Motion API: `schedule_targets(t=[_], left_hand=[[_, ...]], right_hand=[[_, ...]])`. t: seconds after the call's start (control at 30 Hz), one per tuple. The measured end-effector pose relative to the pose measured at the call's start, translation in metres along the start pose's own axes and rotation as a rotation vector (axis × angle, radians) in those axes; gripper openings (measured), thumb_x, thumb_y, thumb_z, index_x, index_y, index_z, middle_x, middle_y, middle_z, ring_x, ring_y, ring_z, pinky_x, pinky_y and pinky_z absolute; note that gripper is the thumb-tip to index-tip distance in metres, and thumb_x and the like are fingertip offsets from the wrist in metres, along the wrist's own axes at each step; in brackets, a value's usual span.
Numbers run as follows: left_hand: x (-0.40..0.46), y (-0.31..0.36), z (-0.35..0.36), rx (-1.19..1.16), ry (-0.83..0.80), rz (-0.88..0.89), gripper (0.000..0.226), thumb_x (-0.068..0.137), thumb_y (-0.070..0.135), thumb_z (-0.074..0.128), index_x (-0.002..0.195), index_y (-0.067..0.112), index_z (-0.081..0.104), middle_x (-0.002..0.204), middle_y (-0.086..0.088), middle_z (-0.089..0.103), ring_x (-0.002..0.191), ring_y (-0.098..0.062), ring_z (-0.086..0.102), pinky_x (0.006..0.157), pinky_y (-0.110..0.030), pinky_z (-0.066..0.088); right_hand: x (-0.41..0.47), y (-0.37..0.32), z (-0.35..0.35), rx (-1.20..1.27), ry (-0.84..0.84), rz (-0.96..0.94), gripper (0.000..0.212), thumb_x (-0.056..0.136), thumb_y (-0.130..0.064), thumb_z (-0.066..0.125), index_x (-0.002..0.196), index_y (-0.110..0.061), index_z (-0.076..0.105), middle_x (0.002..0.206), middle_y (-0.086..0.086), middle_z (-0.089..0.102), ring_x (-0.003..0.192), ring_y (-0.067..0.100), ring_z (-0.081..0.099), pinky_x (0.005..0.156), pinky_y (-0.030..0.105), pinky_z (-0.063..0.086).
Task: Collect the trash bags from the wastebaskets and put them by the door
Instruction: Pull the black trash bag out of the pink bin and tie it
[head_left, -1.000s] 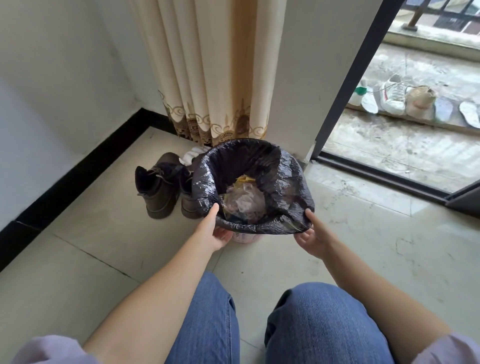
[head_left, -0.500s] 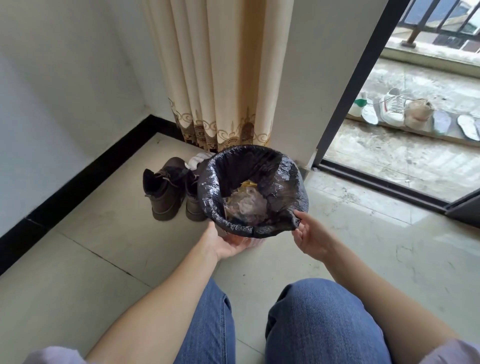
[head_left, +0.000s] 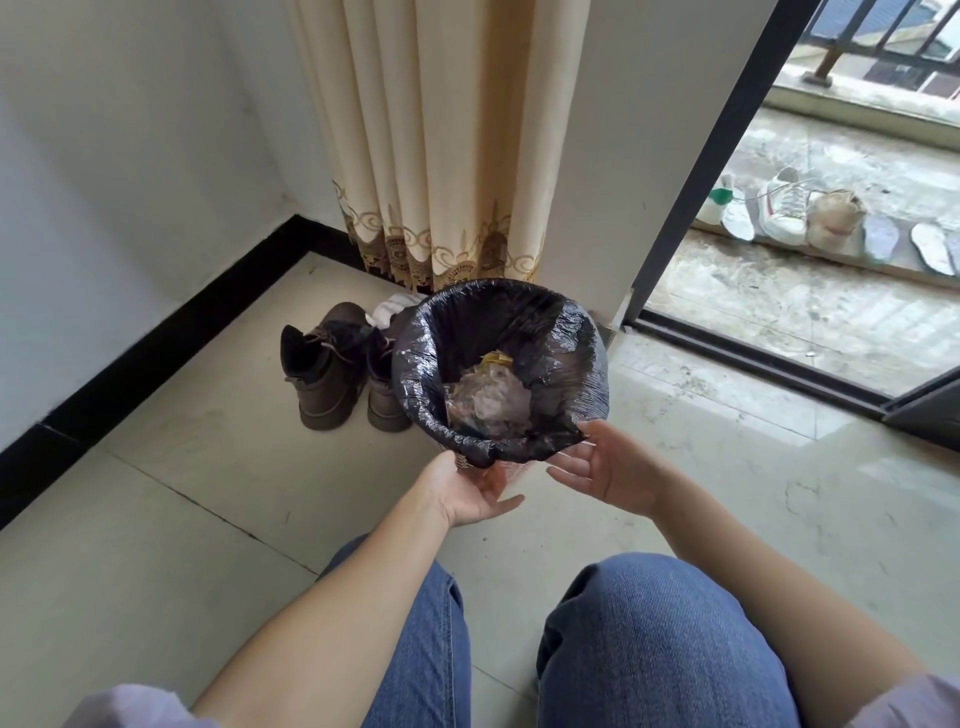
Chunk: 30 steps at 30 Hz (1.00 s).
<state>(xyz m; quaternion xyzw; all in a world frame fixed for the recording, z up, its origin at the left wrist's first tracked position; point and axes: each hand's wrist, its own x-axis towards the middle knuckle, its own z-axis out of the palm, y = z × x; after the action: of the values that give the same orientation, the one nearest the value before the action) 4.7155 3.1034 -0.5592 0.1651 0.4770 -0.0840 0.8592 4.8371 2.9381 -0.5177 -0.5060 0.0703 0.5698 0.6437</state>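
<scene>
Pale floor tiles (head_left: 218, 467) in a corner by a curtain (head_left: 441, 156), and on them sits the small wastebasket (head_left: 511, 470), its black trash bag (head_left: 571, 374) folded over the rim with wrappers inside. Left hand (head_left: 470, 493) is palm-up under the near rim, fingers relaxed, gripping nothing. Right hand (head_left: 610, 470) is spread, fingertips just at the bag's folded edge. Looks like the liner-freeing step; next, pinch that fold and peel it up off the rim. Brown boots (head_left: 332, 374) stand just beside it, sliding door (head_left: 701, 208) open to the right.
</scene>
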Motion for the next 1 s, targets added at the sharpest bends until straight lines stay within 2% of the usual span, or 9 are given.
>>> schedule_targets(t=[0.13, 0.3, 0.37, 0.53, 0.67, 0.77, 0.83, 0.9, 1.0], left_hand=[[-0.001, -0.001, -0.002, -0.097, 0.018, 0.09, 0.027, 0.098, 0.015, 0.036, 0.074, 0.011, 0.047, 0.078, -0.006, 0.053, 0.068, -0.018, 0.051, 0.078, -0.045, 0.046], [-0.002, 0.005, -0.002, -0.256, 0.182, 0.231, 0.027, 0.098, 0.01, 0.035, 0.074, 0.008, 0.046, 0.074, -0.006, 0.049, 0.067, -0.018, 0.049, 0.062, -0.037, 0.05], [-0.002, 0.009, -0.001, -0.353, 0.232, 0.282, 0.029, 0.098, 0.013, 0.034, 0.072, 0.009, 0.046, 0.07, -0.005, 0.052, 0.064, -0.016, 0.048, 0.056, -0.029, 0.048], [-0.005, 0.024, -0.005, -0.426, 0.202, 0.371, 0.033, 0.099, 0.03, 0.035, 0.075, 0.014, 0.053, 0.053, -0.002, 0.065, 0.063, -0.014, 0.055, 0.062, -0.024, 0.041], [-0.009, 0.051, -0.012, -0.333, 0.176, 0.448, 0.032, 0.096, 0.043, 0.041, 0.085, 0.02, 0.06, 0.051, 0.005, 0.068, 0.05, -0.01, 0.065, 0.048, -0.017, 0.05], [-0.012, 0.066, -0.016, -0.24, 0.211, 0.541, 0.015, 0.096, 0.024, 0.048, 0.086, 0.021, 0.059, 0.064, 0.004, 0.069, 0.061, -0.011, 0.062, 0.048, -0.019, 0.049], [-0.01, 0.076, -0.018, -0.126, 0.299, 0.675, 0.019, 0.091, 0.009, 0.049, 0.081, 0.021, 0.059, 0.073, 0.003, 0.064, 0.065, -0.014, 0.058, 0.052, -0.019, 0.047], [-0.009, 0.086, -0.02, 0.125, 0.447, 0.88, 0.026, 0.087, 0.003, 0.045, 0.084, 0.021, 0.064, 0.072, 0.004, 0.062, 0.067, -0.018, 0.057, 0.065, -0.026, 0.047], [-0.01, 0.102, -0.016, 0.404, 0.646, 1.07, 0.028, 0.081, 0.013, 0.041, 0.082, 0.019, 0.068, 0.056, -0.001, 0.059, 0.05, -0.027, 0.05, 0.064, -0.032, 0.041]], right_hand=[[-0.003, 0.0, -0.002, 0.048, 0.021, -0.024, 0.018, 0.099, -0.019, 0.038, 0.091, -0.006, 0.048, 0.048, 0.004, 0.057, 0.049, 0.014, 0.064, 0.075, 0.034, 0.059], [0.004, 0.003, -0.009, 0.08, 0.094, -0.067, 0.019, 0.097, -0.023, 0.045, 0.092, -0.012, 0.059, 0.075, 0.005, 0.073, 0.064, 0.012, 0.07, 0.064, 0.027, 0.06], [0.009, 0.002, -0.012, 0.152, 0.134, -0.13, 0.014, 0.096, -0.022, 0.045, 0.093, -0.014, 0.056, 0.074, 0.001, 0.072, 0.065, 0.01, 0.068, 0.062, 0.024, 0.058], [0.016, -0.015, -0.017, 0.408, 0.263, -0.277, 0.021, 0.096, -0.031, 0.046, 0.09, -0.014, 0.057, 0.063, -0.004, 0.071, 0.054, 0.008, 0.067, 0.053, 0.018, 0.055], [0.022, -0.037, -0.024, 0.559, 0.391, -0.369, 0.015, 0.096, -0.021, 0.048, 0.087, -0.012, 0.056, 0.059, -0.001, 0.071, 0.051, 0.01, 0.068, 0.048, 0.021, 0.055], [0.027, -0.051, -0.023, 0.504, 0.462, -0.415, 0.015, 0.096, -0.004, 0.039, 0.102, -0.009, 0.053, 0.067, 0.005, 0.07, 0.044, 0.011, 0.065, 0.04, 0.02, 0.05], [0.032, -0.061, -0.02, 0.368, 0.519, -0.446, 0.04, 0.093, 0.004, 0.033, 0.115, -0.022, 0.053, 0.086, 0.005, 0.066, 0.051, 0.011, 0.063, 0.04, 0.019, 0.048], [0.034, -0.07, -0.018, 0.227, 0.56, -0.478, 0.051, 0.092, 0.005, 0.033, 0.119, -0.03, 0.057, 0.104, 0.002, 0.066, 0.072, 0.013, 0.063, 0.051, 0.024, 0.054], [0.035, -0.086, -0.019, 0.219, 0.553, -0.533, 0.042, 0.096, 0.001, 0.038, 0.111, -0.029, 0.064, 0.117, 0.0, 0.065, 0.099, 0.017, 0.064, 0.078, 0.033, 0.056]])
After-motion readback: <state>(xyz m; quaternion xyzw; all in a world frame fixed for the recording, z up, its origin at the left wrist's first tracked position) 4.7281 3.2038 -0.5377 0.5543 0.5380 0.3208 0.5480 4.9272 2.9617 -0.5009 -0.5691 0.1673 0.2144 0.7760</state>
